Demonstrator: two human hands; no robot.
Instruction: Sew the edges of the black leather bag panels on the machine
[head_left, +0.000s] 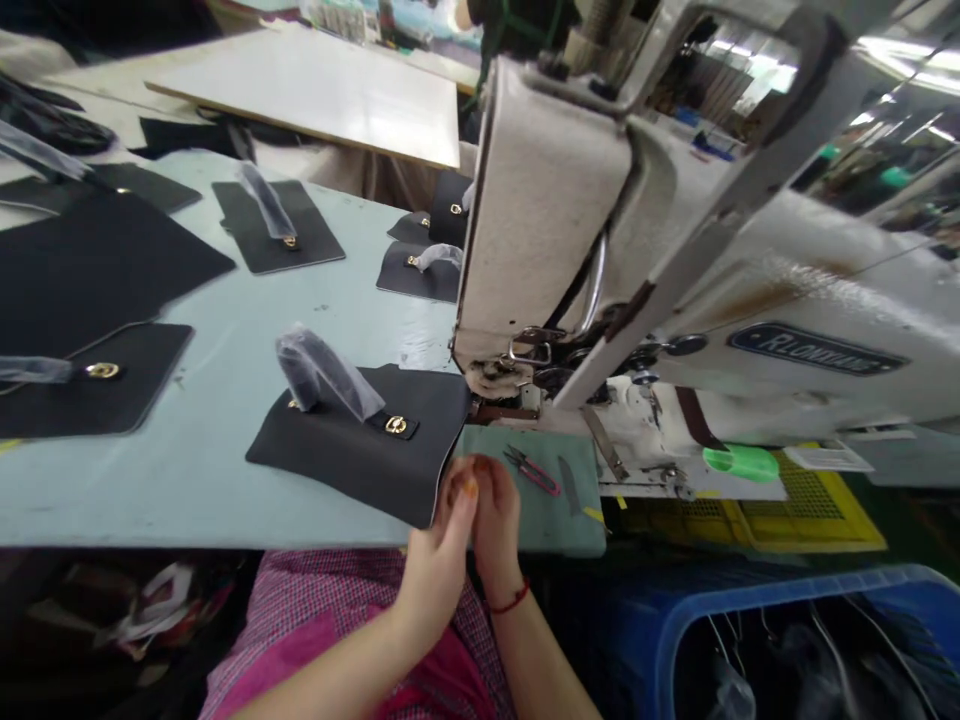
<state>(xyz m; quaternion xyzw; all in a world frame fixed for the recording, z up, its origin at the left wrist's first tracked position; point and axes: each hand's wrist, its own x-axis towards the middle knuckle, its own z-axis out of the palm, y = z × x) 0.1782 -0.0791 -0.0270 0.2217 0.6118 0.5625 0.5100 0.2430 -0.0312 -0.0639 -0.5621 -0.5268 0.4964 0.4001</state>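
Observation:
A black leather panel [360, 455] lies on the pale table, with a plastic-wrapped handle [330, 370] fixed to it by gold-coloured fittings. Its far right corner reaches the foot area of a sewing machine [547, 220]. At the panel's right edge, near its front corner, my left hand [442, 540] is closed with the fingers pinching that edge. My right hand [496, 510] is curled shut against the left fingertips at the same edge; what its fingers hold is hidden. Just right of it lie thread snips [534, 470] with pink handles and a flat grey blade-like piece [568, 485].
More black panels with wrapped handles lie to the left [281, 230] and behind, by the machine [420, 270]. A white board [322, 85] is at the back. Below right stand a blue basket [667, 620] holding wrapped pieces and a yellow crate [817, 510].

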